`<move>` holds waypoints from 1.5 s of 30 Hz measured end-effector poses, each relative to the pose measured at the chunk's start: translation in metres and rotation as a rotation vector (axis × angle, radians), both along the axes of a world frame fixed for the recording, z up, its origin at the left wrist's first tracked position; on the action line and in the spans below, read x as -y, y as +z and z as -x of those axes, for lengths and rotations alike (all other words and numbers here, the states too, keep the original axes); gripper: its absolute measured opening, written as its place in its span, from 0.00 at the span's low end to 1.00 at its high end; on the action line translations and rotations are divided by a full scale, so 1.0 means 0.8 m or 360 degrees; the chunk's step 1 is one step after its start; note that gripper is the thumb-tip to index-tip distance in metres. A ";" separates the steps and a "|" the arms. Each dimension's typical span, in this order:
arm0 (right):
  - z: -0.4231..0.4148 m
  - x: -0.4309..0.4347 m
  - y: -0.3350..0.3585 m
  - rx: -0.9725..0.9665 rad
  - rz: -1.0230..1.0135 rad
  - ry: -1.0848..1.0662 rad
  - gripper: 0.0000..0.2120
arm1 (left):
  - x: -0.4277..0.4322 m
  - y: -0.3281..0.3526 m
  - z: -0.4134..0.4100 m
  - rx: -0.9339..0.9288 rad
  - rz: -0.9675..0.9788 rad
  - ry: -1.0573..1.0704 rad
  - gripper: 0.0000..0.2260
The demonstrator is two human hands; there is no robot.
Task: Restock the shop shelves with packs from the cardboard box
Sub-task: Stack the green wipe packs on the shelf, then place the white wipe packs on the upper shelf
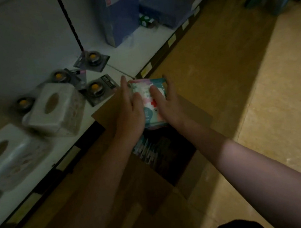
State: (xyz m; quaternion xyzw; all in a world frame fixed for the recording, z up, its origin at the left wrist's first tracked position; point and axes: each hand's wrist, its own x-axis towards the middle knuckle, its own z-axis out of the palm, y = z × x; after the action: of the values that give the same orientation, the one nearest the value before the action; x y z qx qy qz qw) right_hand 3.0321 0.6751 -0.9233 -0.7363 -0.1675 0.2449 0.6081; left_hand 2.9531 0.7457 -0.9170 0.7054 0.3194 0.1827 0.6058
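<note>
A teal, white and pink pack with a red cross is held between both my hands above the open cardboard box. My left hand holds its left edge with fingers stretched forward. My right hand grips the right side, thumb lying on the pack's face. Inside the box, more packs show in the dark. The white shelf lies just left of the pack.
On the shelf lie two white tissue packs, several dark carded items with yellow centres, and blue boxes farther along. A black slotted upright rises from the shelf. The brown floor stretches to the right.
</note>
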 end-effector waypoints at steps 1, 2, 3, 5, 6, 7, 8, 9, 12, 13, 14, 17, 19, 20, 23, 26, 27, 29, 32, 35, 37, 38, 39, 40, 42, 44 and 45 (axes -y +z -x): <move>0.005 0.003 0.019 -0.0005 0.0016 0.0033 0.27 | 0.002 0.021 0.004 -0.0031 0.0017 -0.0005 0.21; 0.009 0.007 0.041 -0.0010 0.0046 0.0064 0.27 | 0.004 0.043 0.008 -0.0047 0.0032 0.0017 0.20; 0.012 0.012 0.069 -0.0048 0.0095 0.0103 0.26 | 0.008 0.068 0.011 -0.0074 0.0050 0.0050 0.17; 0.018 0.019 0.119 -0.0139 0.0203 0.0176 0.22 | 0.017 0.115 0.017 -0.0135 0.0082 0.0137 0.13; 0.019 0.023 0.145 -0.0155 0.0252 0.0187 0.21 | 0.021 0.140 0.019 -0.0153 0.0101 0.0160 0.12; 0.022 0.027 0.173 -0.0141 0.0307 0.0185 0.21 | 0.027 0.166 0.022 -0.0160 0.0127 0.0172 0.11; 0.026 0.030 0.199 -0.0104 0.0345 0.0168 0.21 | 0.032 0.191 0.026 -0.0156 0.0135 0.0178 0.10; 0.026 0.033 0.230 -0.0078 0.0365 0.0151 0.21 | 0.037 0.220 0.027 -0.0148 0.0135 0.0189 0.09; 0.021 0.045 0.320 -0.0077 0.0438 0.0209 0.20 | 0.048 0.308 0.031 -0.0141 0.0129 0.0201 0.11; 0.019 0.050 0.354 -0.0068 0.0487 0.0254 0.19 | 0.051 0.341 0.032 -0.0160 0.0114 0.0195 0.11; 0.017 0.056 0.387 -0.0039 0.0516 0.0291 0.17 | 0.054 0.373 0.034 -0.0169 0.0086 0.0187 0.10; 0.018 0.066 0.488 0.0085 0.0436 0.0393 0.12 | 0.062 0.475 0.045 -0.0273 0.0029 0.0184 0.06; 0.025 0.069 0.556 0.0181 0.0352 0.0454 0.11 | 0.066 0.538 0.055 -0.0246 -0.0081 0.0219 0.09; 0.027 0.069 0.588 0.0225 0.0329 0.0471 0.11 | 0.065 0.566 0.058 -0.0190 -0.0159 0.0230 0.11; 0.037 0.063 0.681 0.0312 0.0269 0.0520 0.11 | 0.062 0.651 0.069 -0.0106 -0.0298 0.0318 0.11; 0.055 0.050 0.764 0.0439 0.0205 0.0546 0.13 | 0.057 0.733 0.089 -0.0058 -0.0383 0.0428 0.10; 0.061 0.044 0.790 0.0483 0.0175 0.0562 0.13 | 0.053 0.759 0.097 -0.0021 -0.0397 0.0457 0.09; 0.076 0.033 0.835 0.0566 0.0129 0.0618 0.14 | 0.047 0.804 0.115 0.0044 -0.0453 0.0512 0.09; 0.107 0.010 0.890 0.0608 -0.0006 0.0699 0.14 | 0.029 0.862 0.149 0.0153 -0.0584 0.0617 0.10; 0.141 -0.018 0.926 0.0649 -0.0111 0.0709 0.14 | 0.006 0.901 0.184 0.0209 -0.0684 0.0714 0.12; 0.167 -0.038 0.946 0.0676 -0.0160 0.0718 0.16 | -0.009 0.920 0.209 0.0237 -0.0729 0.0767 0.12; 0.180 -0.050 0.955 0.0683 -0.0183 0.0735 0.17 | -0.018 0.929 0.222 0.0253 -0.0747 0.0785 0.12; 0.191 -0.059 0.961 0.0682 -0.0198 0.0753 0.18 | -0.024 0.935 0.233 0.0258 -0.0754 0.0795 0.11; 0.206 -0.070 0.969 0.0690 -0.0205 0.0766 0.19 | -0.034 0.943 0.248 0.0258 -0.0760 0.0811 0.11; 0.231 -0.091 0.980 0.0702 -0.0225 0.0790 0.19 | -0.050 0.957 0.273 0.0252 -0.0766 0.0824 0.14; 0.255 -0.112 0.991 0.0728 -0.0257 0.0835 0.15 | -0.064 0.970 0.298 0.0256 -0.0819 0.0844 0.20; 0.267 -0.122 0.998 0.0744 -0.0270 0.0854 0.13 | -0.072 0.977 0.311 0.0258 -0.0842 0.0858 0.23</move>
State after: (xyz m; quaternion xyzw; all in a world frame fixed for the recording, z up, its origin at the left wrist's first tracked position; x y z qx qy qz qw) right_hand 2.8183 0.7723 -0.1251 -0.6491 -0.5090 0.2060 0.5265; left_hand 2.7041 0.8036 -0.1352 0.7112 0.3863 0.4668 0.3564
